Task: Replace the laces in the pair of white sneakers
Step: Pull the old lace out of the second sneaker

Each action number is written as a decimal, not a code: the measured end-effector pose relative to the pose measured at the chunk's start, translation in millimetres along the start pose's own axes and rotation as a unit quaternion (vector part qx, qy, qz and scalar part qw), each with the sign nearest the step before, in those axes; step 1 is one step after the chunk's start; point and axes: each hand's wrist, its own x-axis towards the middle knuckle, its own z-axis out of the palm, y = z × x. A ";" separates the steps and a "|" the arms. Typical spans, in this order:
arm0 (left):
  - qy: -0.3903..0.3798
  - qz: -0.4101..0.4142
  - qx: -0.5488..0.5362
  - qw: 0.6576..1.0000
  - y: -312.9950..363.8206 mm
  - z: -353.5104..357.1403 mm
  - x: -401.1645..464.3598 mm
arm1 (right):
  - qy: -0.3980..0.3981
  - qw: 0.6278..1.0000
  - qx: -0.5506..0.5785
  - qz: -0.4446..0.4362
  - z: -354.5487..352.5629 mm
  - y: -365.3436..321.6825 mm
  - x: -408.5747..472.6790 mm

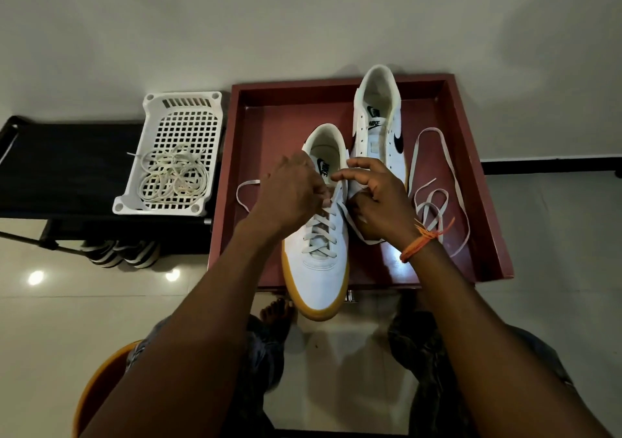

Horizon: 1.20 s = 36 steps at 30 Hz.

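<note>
Two white sneakers with gum soles lie in a dark red tray [478, 181]. The near sneaker [319, 269] is laced partway up with a grey lace [318, 235], and its toe hangs over the tray's front edge. My left hand [292, 195] holds the upper eyelet area on the shoe's left side and pinches the lace there. My right hand [377, 198] pinches the lace on the shoe's right side, near the tongue. The far sneaker [377, 124] has no lace. A loose grey lace [434, 198] lies to its right in the tray.
A white plastic basket [175, 155] holding several cream laces [171, 175] sits on a black rack [67, 165] left of the tray. Striped shoes [117, 252] stand under the rack. My bare foot [276, 313], my knees and an orange stool [97, 390] are below.
</note>
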 end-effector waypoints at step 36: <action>0.057 -0.071 -0.112 0.990 -24.1 -15.1 7.0 | 0.014 0.999 0.042 -0.031 -10.7 1.2 -3.3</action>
